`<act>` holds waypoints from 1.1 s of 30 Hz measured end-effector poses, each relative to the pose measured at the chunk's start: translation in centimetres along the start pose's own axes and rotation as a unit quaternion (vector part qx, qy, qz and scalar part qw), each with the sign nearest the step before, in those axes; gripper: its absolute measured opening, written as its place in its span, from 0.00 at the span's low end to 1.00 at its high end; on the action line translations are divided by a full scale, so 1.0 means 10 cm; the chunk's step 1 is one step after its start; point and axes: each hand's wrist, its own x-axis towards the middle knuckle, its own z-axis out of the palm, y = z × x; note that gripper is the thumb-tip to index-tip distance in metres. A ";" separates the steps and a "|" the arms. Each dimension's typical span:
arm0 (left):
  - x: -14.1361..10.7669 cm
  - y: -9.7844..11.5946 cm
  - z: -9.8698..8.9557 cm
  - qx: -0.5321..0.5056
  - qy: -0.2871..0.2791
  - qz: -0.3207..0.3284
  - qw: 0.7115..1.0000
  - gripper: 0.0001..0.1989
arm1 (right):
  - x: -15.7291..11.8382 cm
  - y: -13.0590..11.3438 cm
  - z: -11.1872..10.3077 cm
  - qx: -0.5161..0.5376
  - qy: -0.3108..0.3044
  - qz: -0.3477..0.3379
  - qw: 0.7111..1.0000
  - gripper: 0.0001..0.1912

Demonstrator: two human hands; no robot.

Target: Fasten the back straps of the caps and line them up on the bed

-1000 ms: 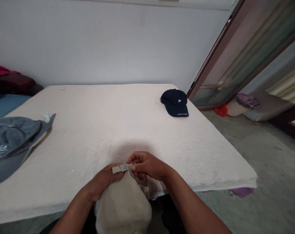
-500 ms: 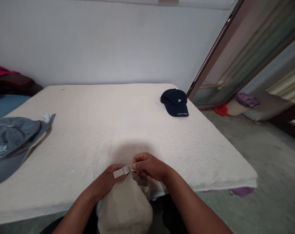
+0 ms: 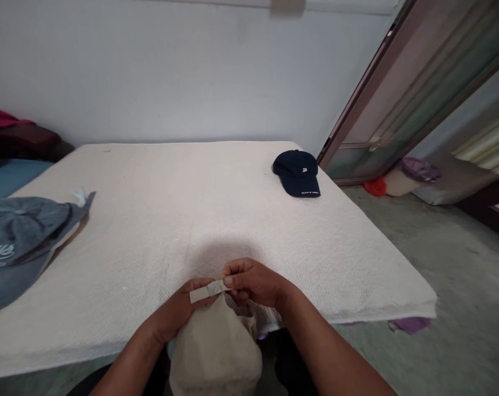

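Observation:
A beige cap hangs at the near edge of the table, its crown toward me. Its back strap runs through a small metal buckle between my hands. My left hand pinches the strap on the left side of the buckle, fingers behind it. With thumb and forefinger, my right hand grips the strap just right of the buckle. Part of the cap's opening lies hidden beneath my right hand.
A white textured cloth covers the table. A grey cap with white lettering lies at the left, and a navy cap sits at the far right corner. Beyond the right edge are a floor and a sliding door.
The strap's left end reaches slightly further left of the buckle, and the beige cap has shifted a little to the right. Both hands keep nearly the same place and grip.

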 end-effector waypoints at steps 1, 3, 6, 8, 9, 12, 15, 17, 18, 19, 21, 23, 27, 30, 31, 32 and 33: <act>0.00 -0.01 0.00 0.000 -0.019 0.000 1.000 0.19 | 0.00 0.00 0.00 -0.002 0.002 -0.001 1.000 0.10; 0.00 -0.02 0.00 0.001 -0.056 0.005 0.998 0.18 | 0.00 0.00 0.01 -0.009 0.004 -0.005 1.000 0.10; 0.00 -0.02 0.01 0.011 -0.084 0.018 0.996 0.16 | 0.00 -0.01 0.01 -0.016 -0.007 -0.009 1.000 0.10; 0.00 -0.02 0.02 0.025 -0.080 0.025 0.996 0.17 | 0.00 -0.02 0.01 -0.026 -0.011 -0.013 1.000 0.11; 0.00 -0.01 0.02 0.036 -0.073 0.027 0.996 0.17 | 0.00 -0.03 0.02 -0.038 -0.010 -0.016 0.999 0.11; 0.00 -0.01 0.04 0.081 -0.049 0.035 0.995 0.17 | 0.00 -0.03 0.04 -0.084 0.001 -0.022 0.996 0.13; 0.00 -0.01 0.06 0.121 -0.022 0.041 0.992 0.19 | 0.00 -0.02 0.07 -0.126 0.021 -0.024 0.991 0.15; 0.00 -0.02 0.07 0.141 0.011 0.047 0.989 0.19 | 0.00 -0.02 0.08 -0.155 0.035 -0.028 0.987 0.16; -0.01 -0.02 0.07 0.144 0.025 0.045 0.988 0.19 | 0.00 -0.02 0.08 -0.166 0.040 -0.029 0.985 0.16; -0.01 -0.02 0.07 0.138 0.032 0.040 0.989 0.19 | 0.00 -0.02 0.09 -0.173 0.043 -0.030 0.983 0.16; -0.03 -0.02 0.05 0.105 0.011 0.018 0.994 0.22 | 0.00 -0.03 0.09 -0.176 0.045 -0.029 0.983 0.15; -0.04 -0.02 0.03 0.070 -0.039 0.011 0.997 0.26 | 0.00 -0.03 0.08 -0.174 0.041 -0.028 0.983 0.15; -0.05 0.00 0.05 0.041 -0.108 0.032 0.993 0.20 | 0.01 -0.02 0.08 -0.192 0.038 -0.022 0.980 0.15; -0.05 0.02 0.11 0.033 -0.112 0.031 0.993 0.16 | 0.02 0.00 0.07 -0.196 0.043 -0.019 0.980 0.15; -0.05 0.03 0.13 0.030 -0.114 0.032 0.992 0.16 | 0.03 0.00 0.07 -0.185 0.042 -0.018 0.982 0.14; -0.05 0.03 0.15 0.025 -0.120 0.032 0.992 0.15 | 0.04 0.01 0.06 -0.172 0.038 -0.018 0.984 0.14; -0.05 0.04 0.16 0.017 -0.126 0.030 0.991 0.15 | 0.05 0.02 0.06 -0.159 0.035 -0.018 0.987 0.13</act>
